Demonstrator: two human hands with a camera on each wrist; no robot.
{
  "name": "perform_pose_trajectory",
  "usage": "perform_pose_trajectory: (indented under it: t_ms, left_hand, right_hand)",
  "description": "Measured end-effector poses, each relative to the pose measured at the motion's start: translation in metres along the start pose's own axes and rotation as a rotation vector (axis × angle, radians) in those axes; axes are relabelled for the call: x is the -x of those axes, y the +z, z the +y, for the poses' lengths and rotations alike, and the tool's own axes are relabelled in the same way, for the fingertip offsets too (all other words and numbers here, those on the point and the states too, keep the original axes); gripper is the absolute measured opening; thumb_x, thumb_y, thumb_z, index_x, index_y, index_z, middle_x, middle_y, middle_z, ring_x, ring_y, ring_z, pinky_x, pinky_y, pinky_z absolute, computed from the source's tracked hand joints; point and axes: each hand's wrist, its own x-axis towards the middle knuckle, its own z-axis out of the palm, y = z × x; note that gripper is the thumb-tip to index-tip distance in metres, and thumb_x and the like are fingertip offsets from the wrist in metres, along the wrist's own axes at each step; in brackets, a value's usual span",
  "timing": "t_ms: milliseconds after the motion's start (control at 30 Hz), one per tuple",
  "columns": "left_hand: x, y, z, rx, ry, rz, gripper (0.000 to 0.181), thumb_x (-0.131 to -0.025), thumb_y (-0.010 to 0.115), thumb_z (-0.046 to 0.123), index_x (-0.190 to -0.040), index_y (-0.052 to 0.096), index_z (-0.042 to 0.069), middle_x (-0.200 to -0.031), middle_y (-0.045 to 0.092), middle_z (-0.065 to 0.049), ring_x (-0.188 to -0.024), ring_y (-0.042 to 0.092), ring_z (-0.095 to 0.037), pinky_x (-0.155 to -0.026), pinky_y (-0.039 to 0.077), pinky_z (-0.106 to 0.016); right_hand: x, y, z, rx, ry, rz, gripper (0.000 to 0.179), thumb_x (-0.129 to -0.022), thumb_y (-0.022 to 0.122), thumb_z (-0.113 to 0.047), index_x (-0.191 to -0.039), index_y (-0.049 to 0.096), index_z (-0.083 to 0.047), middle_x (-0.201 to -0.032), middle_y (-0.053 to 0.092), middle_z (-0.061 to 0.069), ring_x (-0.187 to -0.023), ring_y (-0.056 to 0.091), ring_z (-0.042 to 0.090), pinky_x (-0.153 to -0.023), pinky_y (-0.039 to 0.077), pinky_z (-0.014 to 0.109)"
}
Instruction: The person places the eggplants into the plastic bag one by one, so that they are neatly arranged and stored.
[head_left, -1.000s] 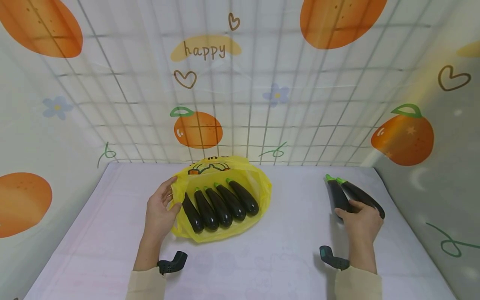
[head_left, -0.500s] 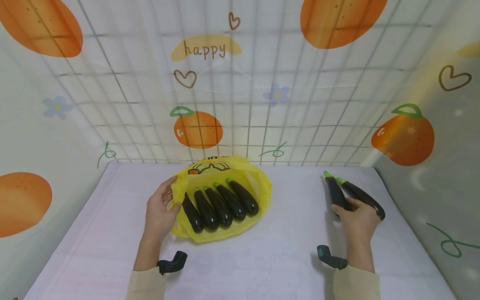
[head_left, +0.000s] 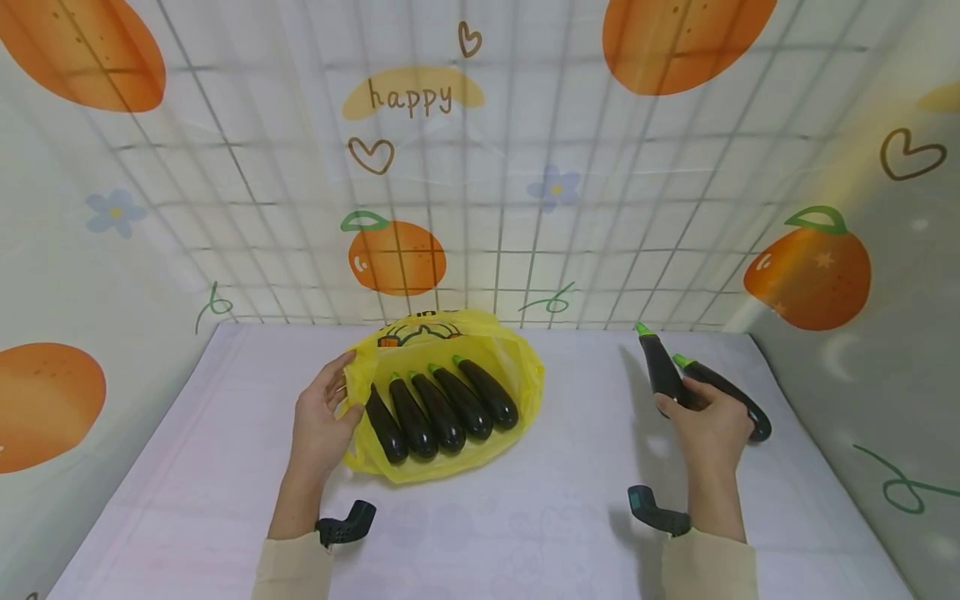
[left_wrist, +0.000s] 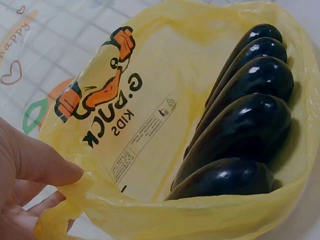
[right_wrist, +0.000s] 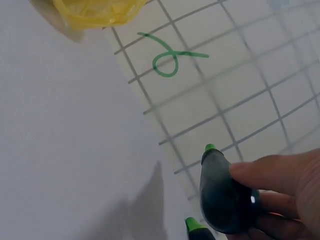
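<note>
My left hand point(head_left: 322, 425) pinches the left edge of an open yellow plastic bag point(head_left: 450, 471). Several dark eggplants point(head_left: 438, 415) with green stem ends lie side by side in it. The left wrist view shows the thumb on the film at the mouth and a cartoon duck print point(left_wrist: 102, 90) on the bag's inner side. Over at the right, my right hand point(head_left: 708, 429) holds one eggplant point(head_left: 663, 367) between thumb and fingers, its green tip pointing away from me. A second eggplant point(head_left: 727, 392) lies on the table just right of that hand, partly covered by it.
A pale cloth covers the table point(head_left: 577, 500). Behind it stands a wire grid point(head_left: 517, 250) under a sheet printed with oranges, and side walls point(head_left: 847, 400) close off left and right. A black wrist device point(head_left: 348, 523) sits on each wrist.
My right hand has lifted its eggplant and shifted slightly left and away from me, apart from the second eggplant. The left hand and the bag hold still.
</note>
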Motion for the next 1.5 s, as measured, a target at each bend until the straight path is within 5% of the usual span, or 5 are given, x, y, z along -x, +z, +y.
perform_pose_trajectory:
  t_ms: [200,667,933,1133,1500]
  left_hand:
    - [0.000,0.000,0.000,-0.013,-0.006,0.000,0.075,-0.091,0.064,-0.021,-0.155,0.052,0.016,-0.156,0.051,-0.007,-0.143,0.049,-0.027,-0.121,0.041,-0.043]
    - [-0.001,0.000,-0.001,-0.026,0.010,-0.004,0.075,-0.091,0.064,-0.021,-0.156,0.051,0.016,-0.158,0.049,-0.007,-0.144,0.048,-0.029,-0.121,0.041,-0.043]
    - [0.000,0.000,0.002,-0.001,-0.003,-0.006,0.075,-0.091,0.063,-0.021,-0.155,0.051,0.015,-0.157,0.050,-0.009,-0.144,0.047,-0.029,-0.121,0.040,-0.044]
    - [0.001,-0.001,0.003,-0.004,-0.006,-0.004,0.075,-0.091,0.064,-0.020,-0.155,0.052,0.017,-0.157,0.050,-0.007,-0.144,0.048,-0.027,-0.121,0.040,-0.041]
    - [0.000,0.000,0.001,-0.035,0.000,0.005,0.076,-0.091,0.064,-0.021,-0.156,0.051,0.017,-0.158,0.049,-0.006,-0.144,0.048,-0.028,-0.121,0.041,-0.042]
  right_hand:
    - [0.006,-0.001,-0.014,-0.033,-0.006,0.005,0.059,-0.090,0.083,-0.010,-0.144,0.062,0.000,-0.135,0.065,0.027,-0.125,0.064,0.043,-0.106,0.052,0.058]
    - [0.029,-0.009,-0.052,-0.091,-0.072,0.028,0.056,-0.088,0.087,-0.015,-0.140,0.068,-0.008,-0.132,0.070,0.017,-0.125,0.067,0.032,-0.106,0.053,0.048]
    - [0.041,-0.007,-0.068,-0.121,-0.110,0.026,0.057,-0.089,0.086,-0.013,-0.142,0.067,-0.009,-0.134,0.069,0.018,-0.129,0.064,0.034,-0.113,0.047,0.053]
    - [0.051,-0.004,-0.082,-0.122,-0.180,0.019,0.057,-0.088,0.087,-0.013,-0.141,0.067,-0.008,-0.132,0.071,0.018,-0.126,0.066,0.034,-0.103,0.055,0.056]
    - [0.064,0.000,-0.093,-0.167,-0.255,-0.009,0.054,-0.087,0.087,-0.011,-0.138,0.069,-0.005,-0.128,0.072,0.020,-0.123,0.067,0.037,-0.107,0.050,0.061]
